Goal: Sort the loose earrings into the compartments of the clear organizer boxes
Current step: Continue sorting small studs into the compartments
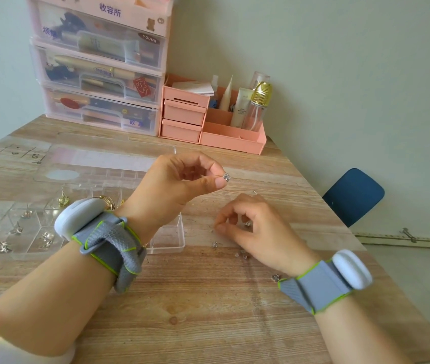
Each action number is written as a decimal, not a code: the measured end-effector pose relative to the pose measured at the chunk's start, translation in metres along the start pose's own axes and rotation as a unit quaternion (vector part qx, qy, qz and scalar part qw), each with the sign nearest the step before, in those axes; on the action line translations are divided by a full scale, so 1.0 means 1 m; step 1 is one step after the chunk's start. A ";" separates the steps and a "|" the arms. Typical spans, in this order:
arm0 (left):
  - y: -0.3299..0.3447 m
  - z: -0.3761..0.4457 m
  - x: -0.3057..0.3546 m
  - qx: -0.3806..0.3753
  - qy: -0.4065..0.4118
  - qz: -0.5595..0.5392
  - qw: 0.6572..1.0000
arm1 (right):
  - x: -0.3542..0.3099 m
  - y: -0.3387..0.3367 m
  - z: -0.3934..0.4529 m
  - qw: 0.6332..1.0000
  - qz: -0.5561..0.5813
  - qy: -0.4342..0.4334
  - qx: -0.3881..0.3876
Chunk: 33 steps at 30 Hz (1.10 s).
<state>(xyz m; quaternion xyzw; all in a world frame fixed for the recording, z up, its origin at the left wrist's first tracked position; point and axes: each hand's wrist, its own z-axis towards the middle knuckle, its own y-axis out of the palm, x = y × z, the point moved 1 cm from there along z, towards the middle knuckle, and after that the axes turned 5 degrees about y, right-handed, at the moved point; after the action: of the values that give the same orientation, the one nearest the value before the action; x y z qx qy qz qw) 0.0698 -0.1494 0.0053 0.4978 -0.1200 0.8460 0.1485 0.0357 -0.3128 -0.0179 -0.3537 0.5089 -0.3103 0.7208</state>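
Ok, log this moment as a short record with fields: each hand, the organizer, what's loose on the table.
left hand: raised, pinching a small silver stud earring
right hand: low over the wooden table, fingers curled; grip unclear
clear plastic organizer box: open, earrings in several compartments
loose silver earrings: scattered beside the right hand

Wooden table bears organizer box, loose earrings

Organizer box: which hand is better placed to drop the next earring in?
Left. The left hand already pinches an earring and is nearer the organizer box; the right hand is over loose ones.
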 end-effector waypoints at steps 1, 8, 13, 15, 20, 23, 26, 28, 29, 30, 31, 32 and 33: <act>0.000 0.000 0.000 0.001 0.000 0.000 1.000 | -0.002 0.001 0.000 1.000 -0.015 0.002 -0.005; 0.000 0.000 0.000 0.005 -0.002 0.018 1.000 | -0.001 0.000 0.000 1.000 -0.005 0.008 0.003; 0.000 -0.001 0.000 0.007 -0.006 0.020 1.000 | 0.007 -0.013 -0.002 0.989 0.108 0.048 0.085; 0.000 -0.001 0.001 0.009 -0.007 0.022 1.000 | 0.012 -0.022 -0.002 0.978 0.150 0.065 0.128; 0.001 -0.002 0.002 0.010 -0.008 0.022 1.000 | 0.022 -0.037 -0.004 0.960 0.195 0.102 0.174; 0.001 -0.002 0.003 0.009 -0.010 0.025 1.000 | 0.026 -0.040 -0.008 0.958 0.194 0.119 0.175; 0.001 -0.002 0.003 0.011 -0.011 0.031 0.999 | 0.029 -0.042 -0.010 0.959 0.187 0.128 0.173; 0.002 -0.003 0.003 0.011 -0.013 0.034 0.999 | 0.033 -0.041 -0.010 0.960 0.182 0.135 0.168; 0.001 -0.003 0.003 0.012 -0.013 0.034 0.999 | 0.035 -0.039 -0.010 0.960 0.179 0.138 0.166; 0.001 -0.002 0.003 0.012 -0.014 0.032 0.999 | 0.037 -0.037 -0.010 0.960 0.175 0.141 0.167; 0.001 -0.002 0.002 0.012 -0.014 0.031 0.999 | 0.040 -0.036 -0.009 0.960 0.170 0.143 0.172; 0.001 -0.002 0.002 0.012 -0.014 0.030 0.999 | 0.042 -0.034 -0.009 0.958 0.168 0.147 0.179; 0.001 -0.002 0.002 0.011 -0.013 0.029 0.999 | 0.044 -0.033 -0.009 0.956 0.167 0.152 0.186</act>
<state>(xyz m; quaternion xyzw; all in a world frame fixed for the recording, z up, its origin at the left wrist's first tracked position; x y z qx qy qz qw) 0.0670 -0.1494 0.0059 0.5070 -0.1269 0.8446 0.1165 0.0374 -0.3685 -0.0157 -0.0720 0.5975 -0.3243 0.7298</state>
